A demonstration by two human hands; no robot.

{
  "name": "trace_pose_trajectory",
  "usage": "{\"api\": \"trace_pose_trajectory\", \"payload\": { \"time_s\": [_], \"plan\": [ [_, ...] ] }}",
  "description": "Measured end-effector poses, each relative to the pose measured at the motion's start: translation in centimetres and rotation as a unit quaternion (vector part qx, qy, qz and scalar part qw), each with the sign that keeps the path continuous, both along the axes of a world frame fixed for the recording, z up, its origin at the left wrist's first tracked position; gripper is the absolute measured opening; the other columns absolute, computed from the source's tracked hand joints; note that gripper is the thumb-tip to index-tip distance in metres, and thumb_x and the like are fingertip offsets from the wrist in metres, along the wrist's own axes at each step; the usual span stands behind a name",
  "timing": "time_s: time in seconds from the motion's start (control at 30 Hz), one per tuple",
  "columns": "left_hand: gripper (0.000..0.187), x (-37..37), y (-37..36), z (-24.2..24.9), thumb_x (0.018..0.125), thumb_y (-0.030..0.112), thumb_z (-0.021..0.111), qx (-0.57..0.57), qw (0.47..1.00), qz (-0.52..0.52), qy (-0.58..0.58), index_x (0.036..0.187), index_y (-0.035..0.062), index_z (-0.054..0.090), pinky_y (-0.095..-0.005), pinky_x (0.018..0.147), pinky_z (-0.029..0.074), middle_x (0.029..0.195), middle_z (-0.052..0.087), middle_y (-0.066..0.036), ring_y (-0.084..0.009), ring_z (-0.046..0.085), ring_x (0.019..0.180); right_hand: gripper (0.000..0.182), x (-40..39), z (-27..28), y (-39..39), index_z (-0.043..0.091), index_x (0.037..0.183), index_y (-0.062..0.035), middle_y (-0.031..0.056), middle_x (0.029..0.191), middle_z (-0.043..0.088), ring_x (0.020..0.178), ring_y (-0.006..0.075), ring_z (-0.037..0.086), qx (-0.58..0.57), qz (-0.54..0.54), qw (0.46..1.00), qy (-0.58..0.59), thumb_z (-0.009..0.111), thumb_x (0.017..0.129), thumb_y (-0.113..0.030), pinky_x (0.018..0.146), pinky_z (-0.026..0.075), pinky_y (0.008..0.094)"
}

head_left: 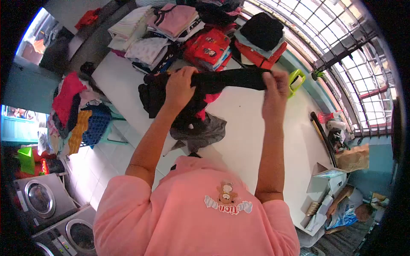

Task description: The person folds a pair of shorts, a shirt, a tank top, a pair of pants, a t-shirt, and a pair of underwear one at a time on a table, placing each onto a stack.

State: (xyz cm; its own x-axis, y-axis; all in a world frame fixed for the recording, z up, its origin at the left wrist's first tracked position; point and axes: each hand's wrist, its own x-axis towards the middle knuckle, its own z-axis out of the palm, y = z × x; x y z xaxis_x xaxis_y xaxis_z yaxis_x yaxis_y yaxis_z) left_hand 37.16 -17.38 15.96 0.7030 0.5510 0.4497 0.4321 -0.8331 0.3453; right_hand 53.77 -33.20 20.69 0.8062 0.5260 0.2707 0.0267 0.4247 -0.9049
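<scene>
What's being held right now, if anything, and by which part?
A black garment. The right hand holds one end of its stretched-out strip; the left hand lies near the strip's other end, but whether it grips there cannot be told.

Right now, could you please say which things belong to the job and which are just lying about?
Likely job: black garment between left hand and right hand; grey garment; folded clothes; white table.

Seemingly lying about: green object; brown paper bag.

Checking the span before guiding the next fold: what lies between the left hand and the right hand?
A strip of black cloth runs from the left hand to the right hand, as the head view shows.
</scene>
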Motion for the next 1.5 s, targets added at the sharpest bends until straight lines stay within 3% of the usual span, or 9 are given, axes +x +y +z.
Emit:
{"api": "trace_pose_trajectory", "payload": {
  "time_s": [0.23, 0.3, 0.57, 0.83, 0.9, 1.03, 1.13, 1.2, 1.5],
  "plan": [
    [0.038, 3.3, -2.8, 4.3, 0.063, 0.003, 0.066, -0.008, 0.998, -0.069, -0.008, 0.096, 0.0094, 0.048, -0.0368, 0.07, 0.045, 0.094, 0.053, -0.007, -0.0284, 0.056, 0.083, 0.007, 4.8, 5.3, -10.1, 0.049, 0.084, -0.0048, 0.0015, 0.08, 0.048, 0.075, 0.0077, 0.045, 0.033, -0.25, 0.961, -0.117, 0.054, 0.084, -0.01, 0.065, 0.038, 0.0212],
    [0.036, 4.6, -3.6, 4.4, 0.065, 0.005, 0.065, -0.015, 0.995, -0.101, -0.005, 0.096, 0.0089, 0.048, -0.0368, 0.07, 0.045, 0.095, 0.053, -0.008, -0.0281, 0.056, 0.084, 0.012, 6.8, 6.2, -13.7, 0.05, 0.087, -0.0044, 0.0033, 0.081, 0.049, 0.071, 0.0094, 0.048, -0.11, -0.396, 0.857, -0.309, 0.055, 0.084, -0.015, 0.066, 0.042, 0.0233],
    [0.029, 11.2, -4.7, 1.5, 0.073, 0.004, 0.056, -0.027, 0.96, -0.258, 0.107, 0.102, 0.0065, 0.052, -0.0369, 0.083, 0.042, 0.103, 0.054, -0.013, -0.0312, 0.052, 0.098, 0.019, 11.7, 10.0, -24.1, 0.051, 0.092, -0.0071, 0.005, 0.087, 0.052, 0.079, 0.0138, 0.051, 0.033, -0.485, 0.865, -0.127, 0.06, 0.08, -0.02, 0.072, 0.044, 0.0264],
    [0.023, 14.4, -6.3, 2.6, 0.079, 0.005, 0.046, -0.29, 0.922, -0.251, 0.057, 0.101, 0.0053, 0.053, -0.0297, 0.07, 0.041, 0.077, 0.053, -0.011, -0.0198, 0.052, 0.073, 0.017, 12.1, 6.4, -31.0, 0.054, 0.092, -0.0004, 0.0079, 0.093, 0.054, 0.087, 0.0202, 0.052, -0.312, -0.627, 0.678, -0.221, 0.054, 0.084, -0.015, 0.079, 0.041, 0.031],
    [0.024, 15.3, -5.5, 1.3, 0.079, 0.004, 0.045, -0.177, 0.915, -0.335, -0.139, 0.1, 0.0073, 0.054, -0.0291, 0.067, 0.041, 0.073, 0.05, -0.01, -0.0182, 0.05, 0.067, 0.02, 12.5, 3.3, -33.6, 0.053, 0.093, -0.0003, 0.0076, 0.089, 0.053, 0.083, 0.0212, 0.051, -0.293, -0.616, 0.678, -0.275, 0.054, 0.084, -0.019, 0.077, 0.041, 0.0311],
    [0.025, 13.1, -7.3, 4.8, 0.075, 0.002, 0.049, 0.05, 0.972, -0.22, -0.069, 0.098, 0.0096, 0.055, -0.0313, 0.07, 0.043, 0.081, 0.052, -0.01, -0.0216, 0.054, 0.076, 0.02, 9.3, -0.4, -35.5, 0.051, 0.093, -0.0013, 0.0079, 0.085, 0.054, 0.079, 0.0202, 0.052, -0.276, -0.61, 0.713, -0.207, 0.054, 0.084, -0.019, 0.074, 0.043, 0.0304],
    [0.024, 12.7, -7.9, 4.5, 0.08, 0.002, 0.043, -0.143, 0.974, -0.168, -0.052, 0.098, 0.0119, 0.055, -0.0295, 0.069, 0.044, 0.082, 0.049, -0.006, -0.0169, 0.052, 0.073, 0.016, 7.3, -0.9, -35.0, 0.05, 0.093, -0.0041, 0.0068, 0.086, 0.053, 0.081, 0.0166, 0.052, -0.197, -0.571, 0.793, -0.081, 0.054, 0.084, -0.017, 0.072, 0.043, 0.028],
    [0.025, 13.7, -7.7, 3.4, 0.083, 0.003, 0.037, -0.458, 0.863, -0.168, -0.136, 0.098, 0.0118, 0.055, -0.0269, 0.069, 0.045, 0.084, 0.05, -0.002, -0.0125, 0.052, 0.074, 0.016, 7.4, -1.7, -35.1, 0.049, 0.094, -0.008, 0.0043, 0.09, 0.052, 0.084, 0.0127, 0.051, -0.117, -0.487, 0.865, 0.036, 0.054, 0.084, -0.019, 0.069, 0.045, 0.0255],
    [0.027, 17.9, -7.3, 3.3, 0.083, 0.007, 0.03, -0.598, 0.714, -0.212, -0.295, 0.097, 0.0064, 0.054, -0.0257, 0.075, 0.042, 0.097, 0.054, -0.006, -0.0139, 0.053, 0.082, 0.017, 9.2, -1.0, -32.1, 0.046, 0.096, -0.0055, 0.0064, 0.095, 0.051, 0.088, 0.0181, 0.05, -0.101, -0.413, 0.905, -0.021, 0.047, 0.087, -0.02, 0.077, 0.043, 0.0281]
  ]
}}
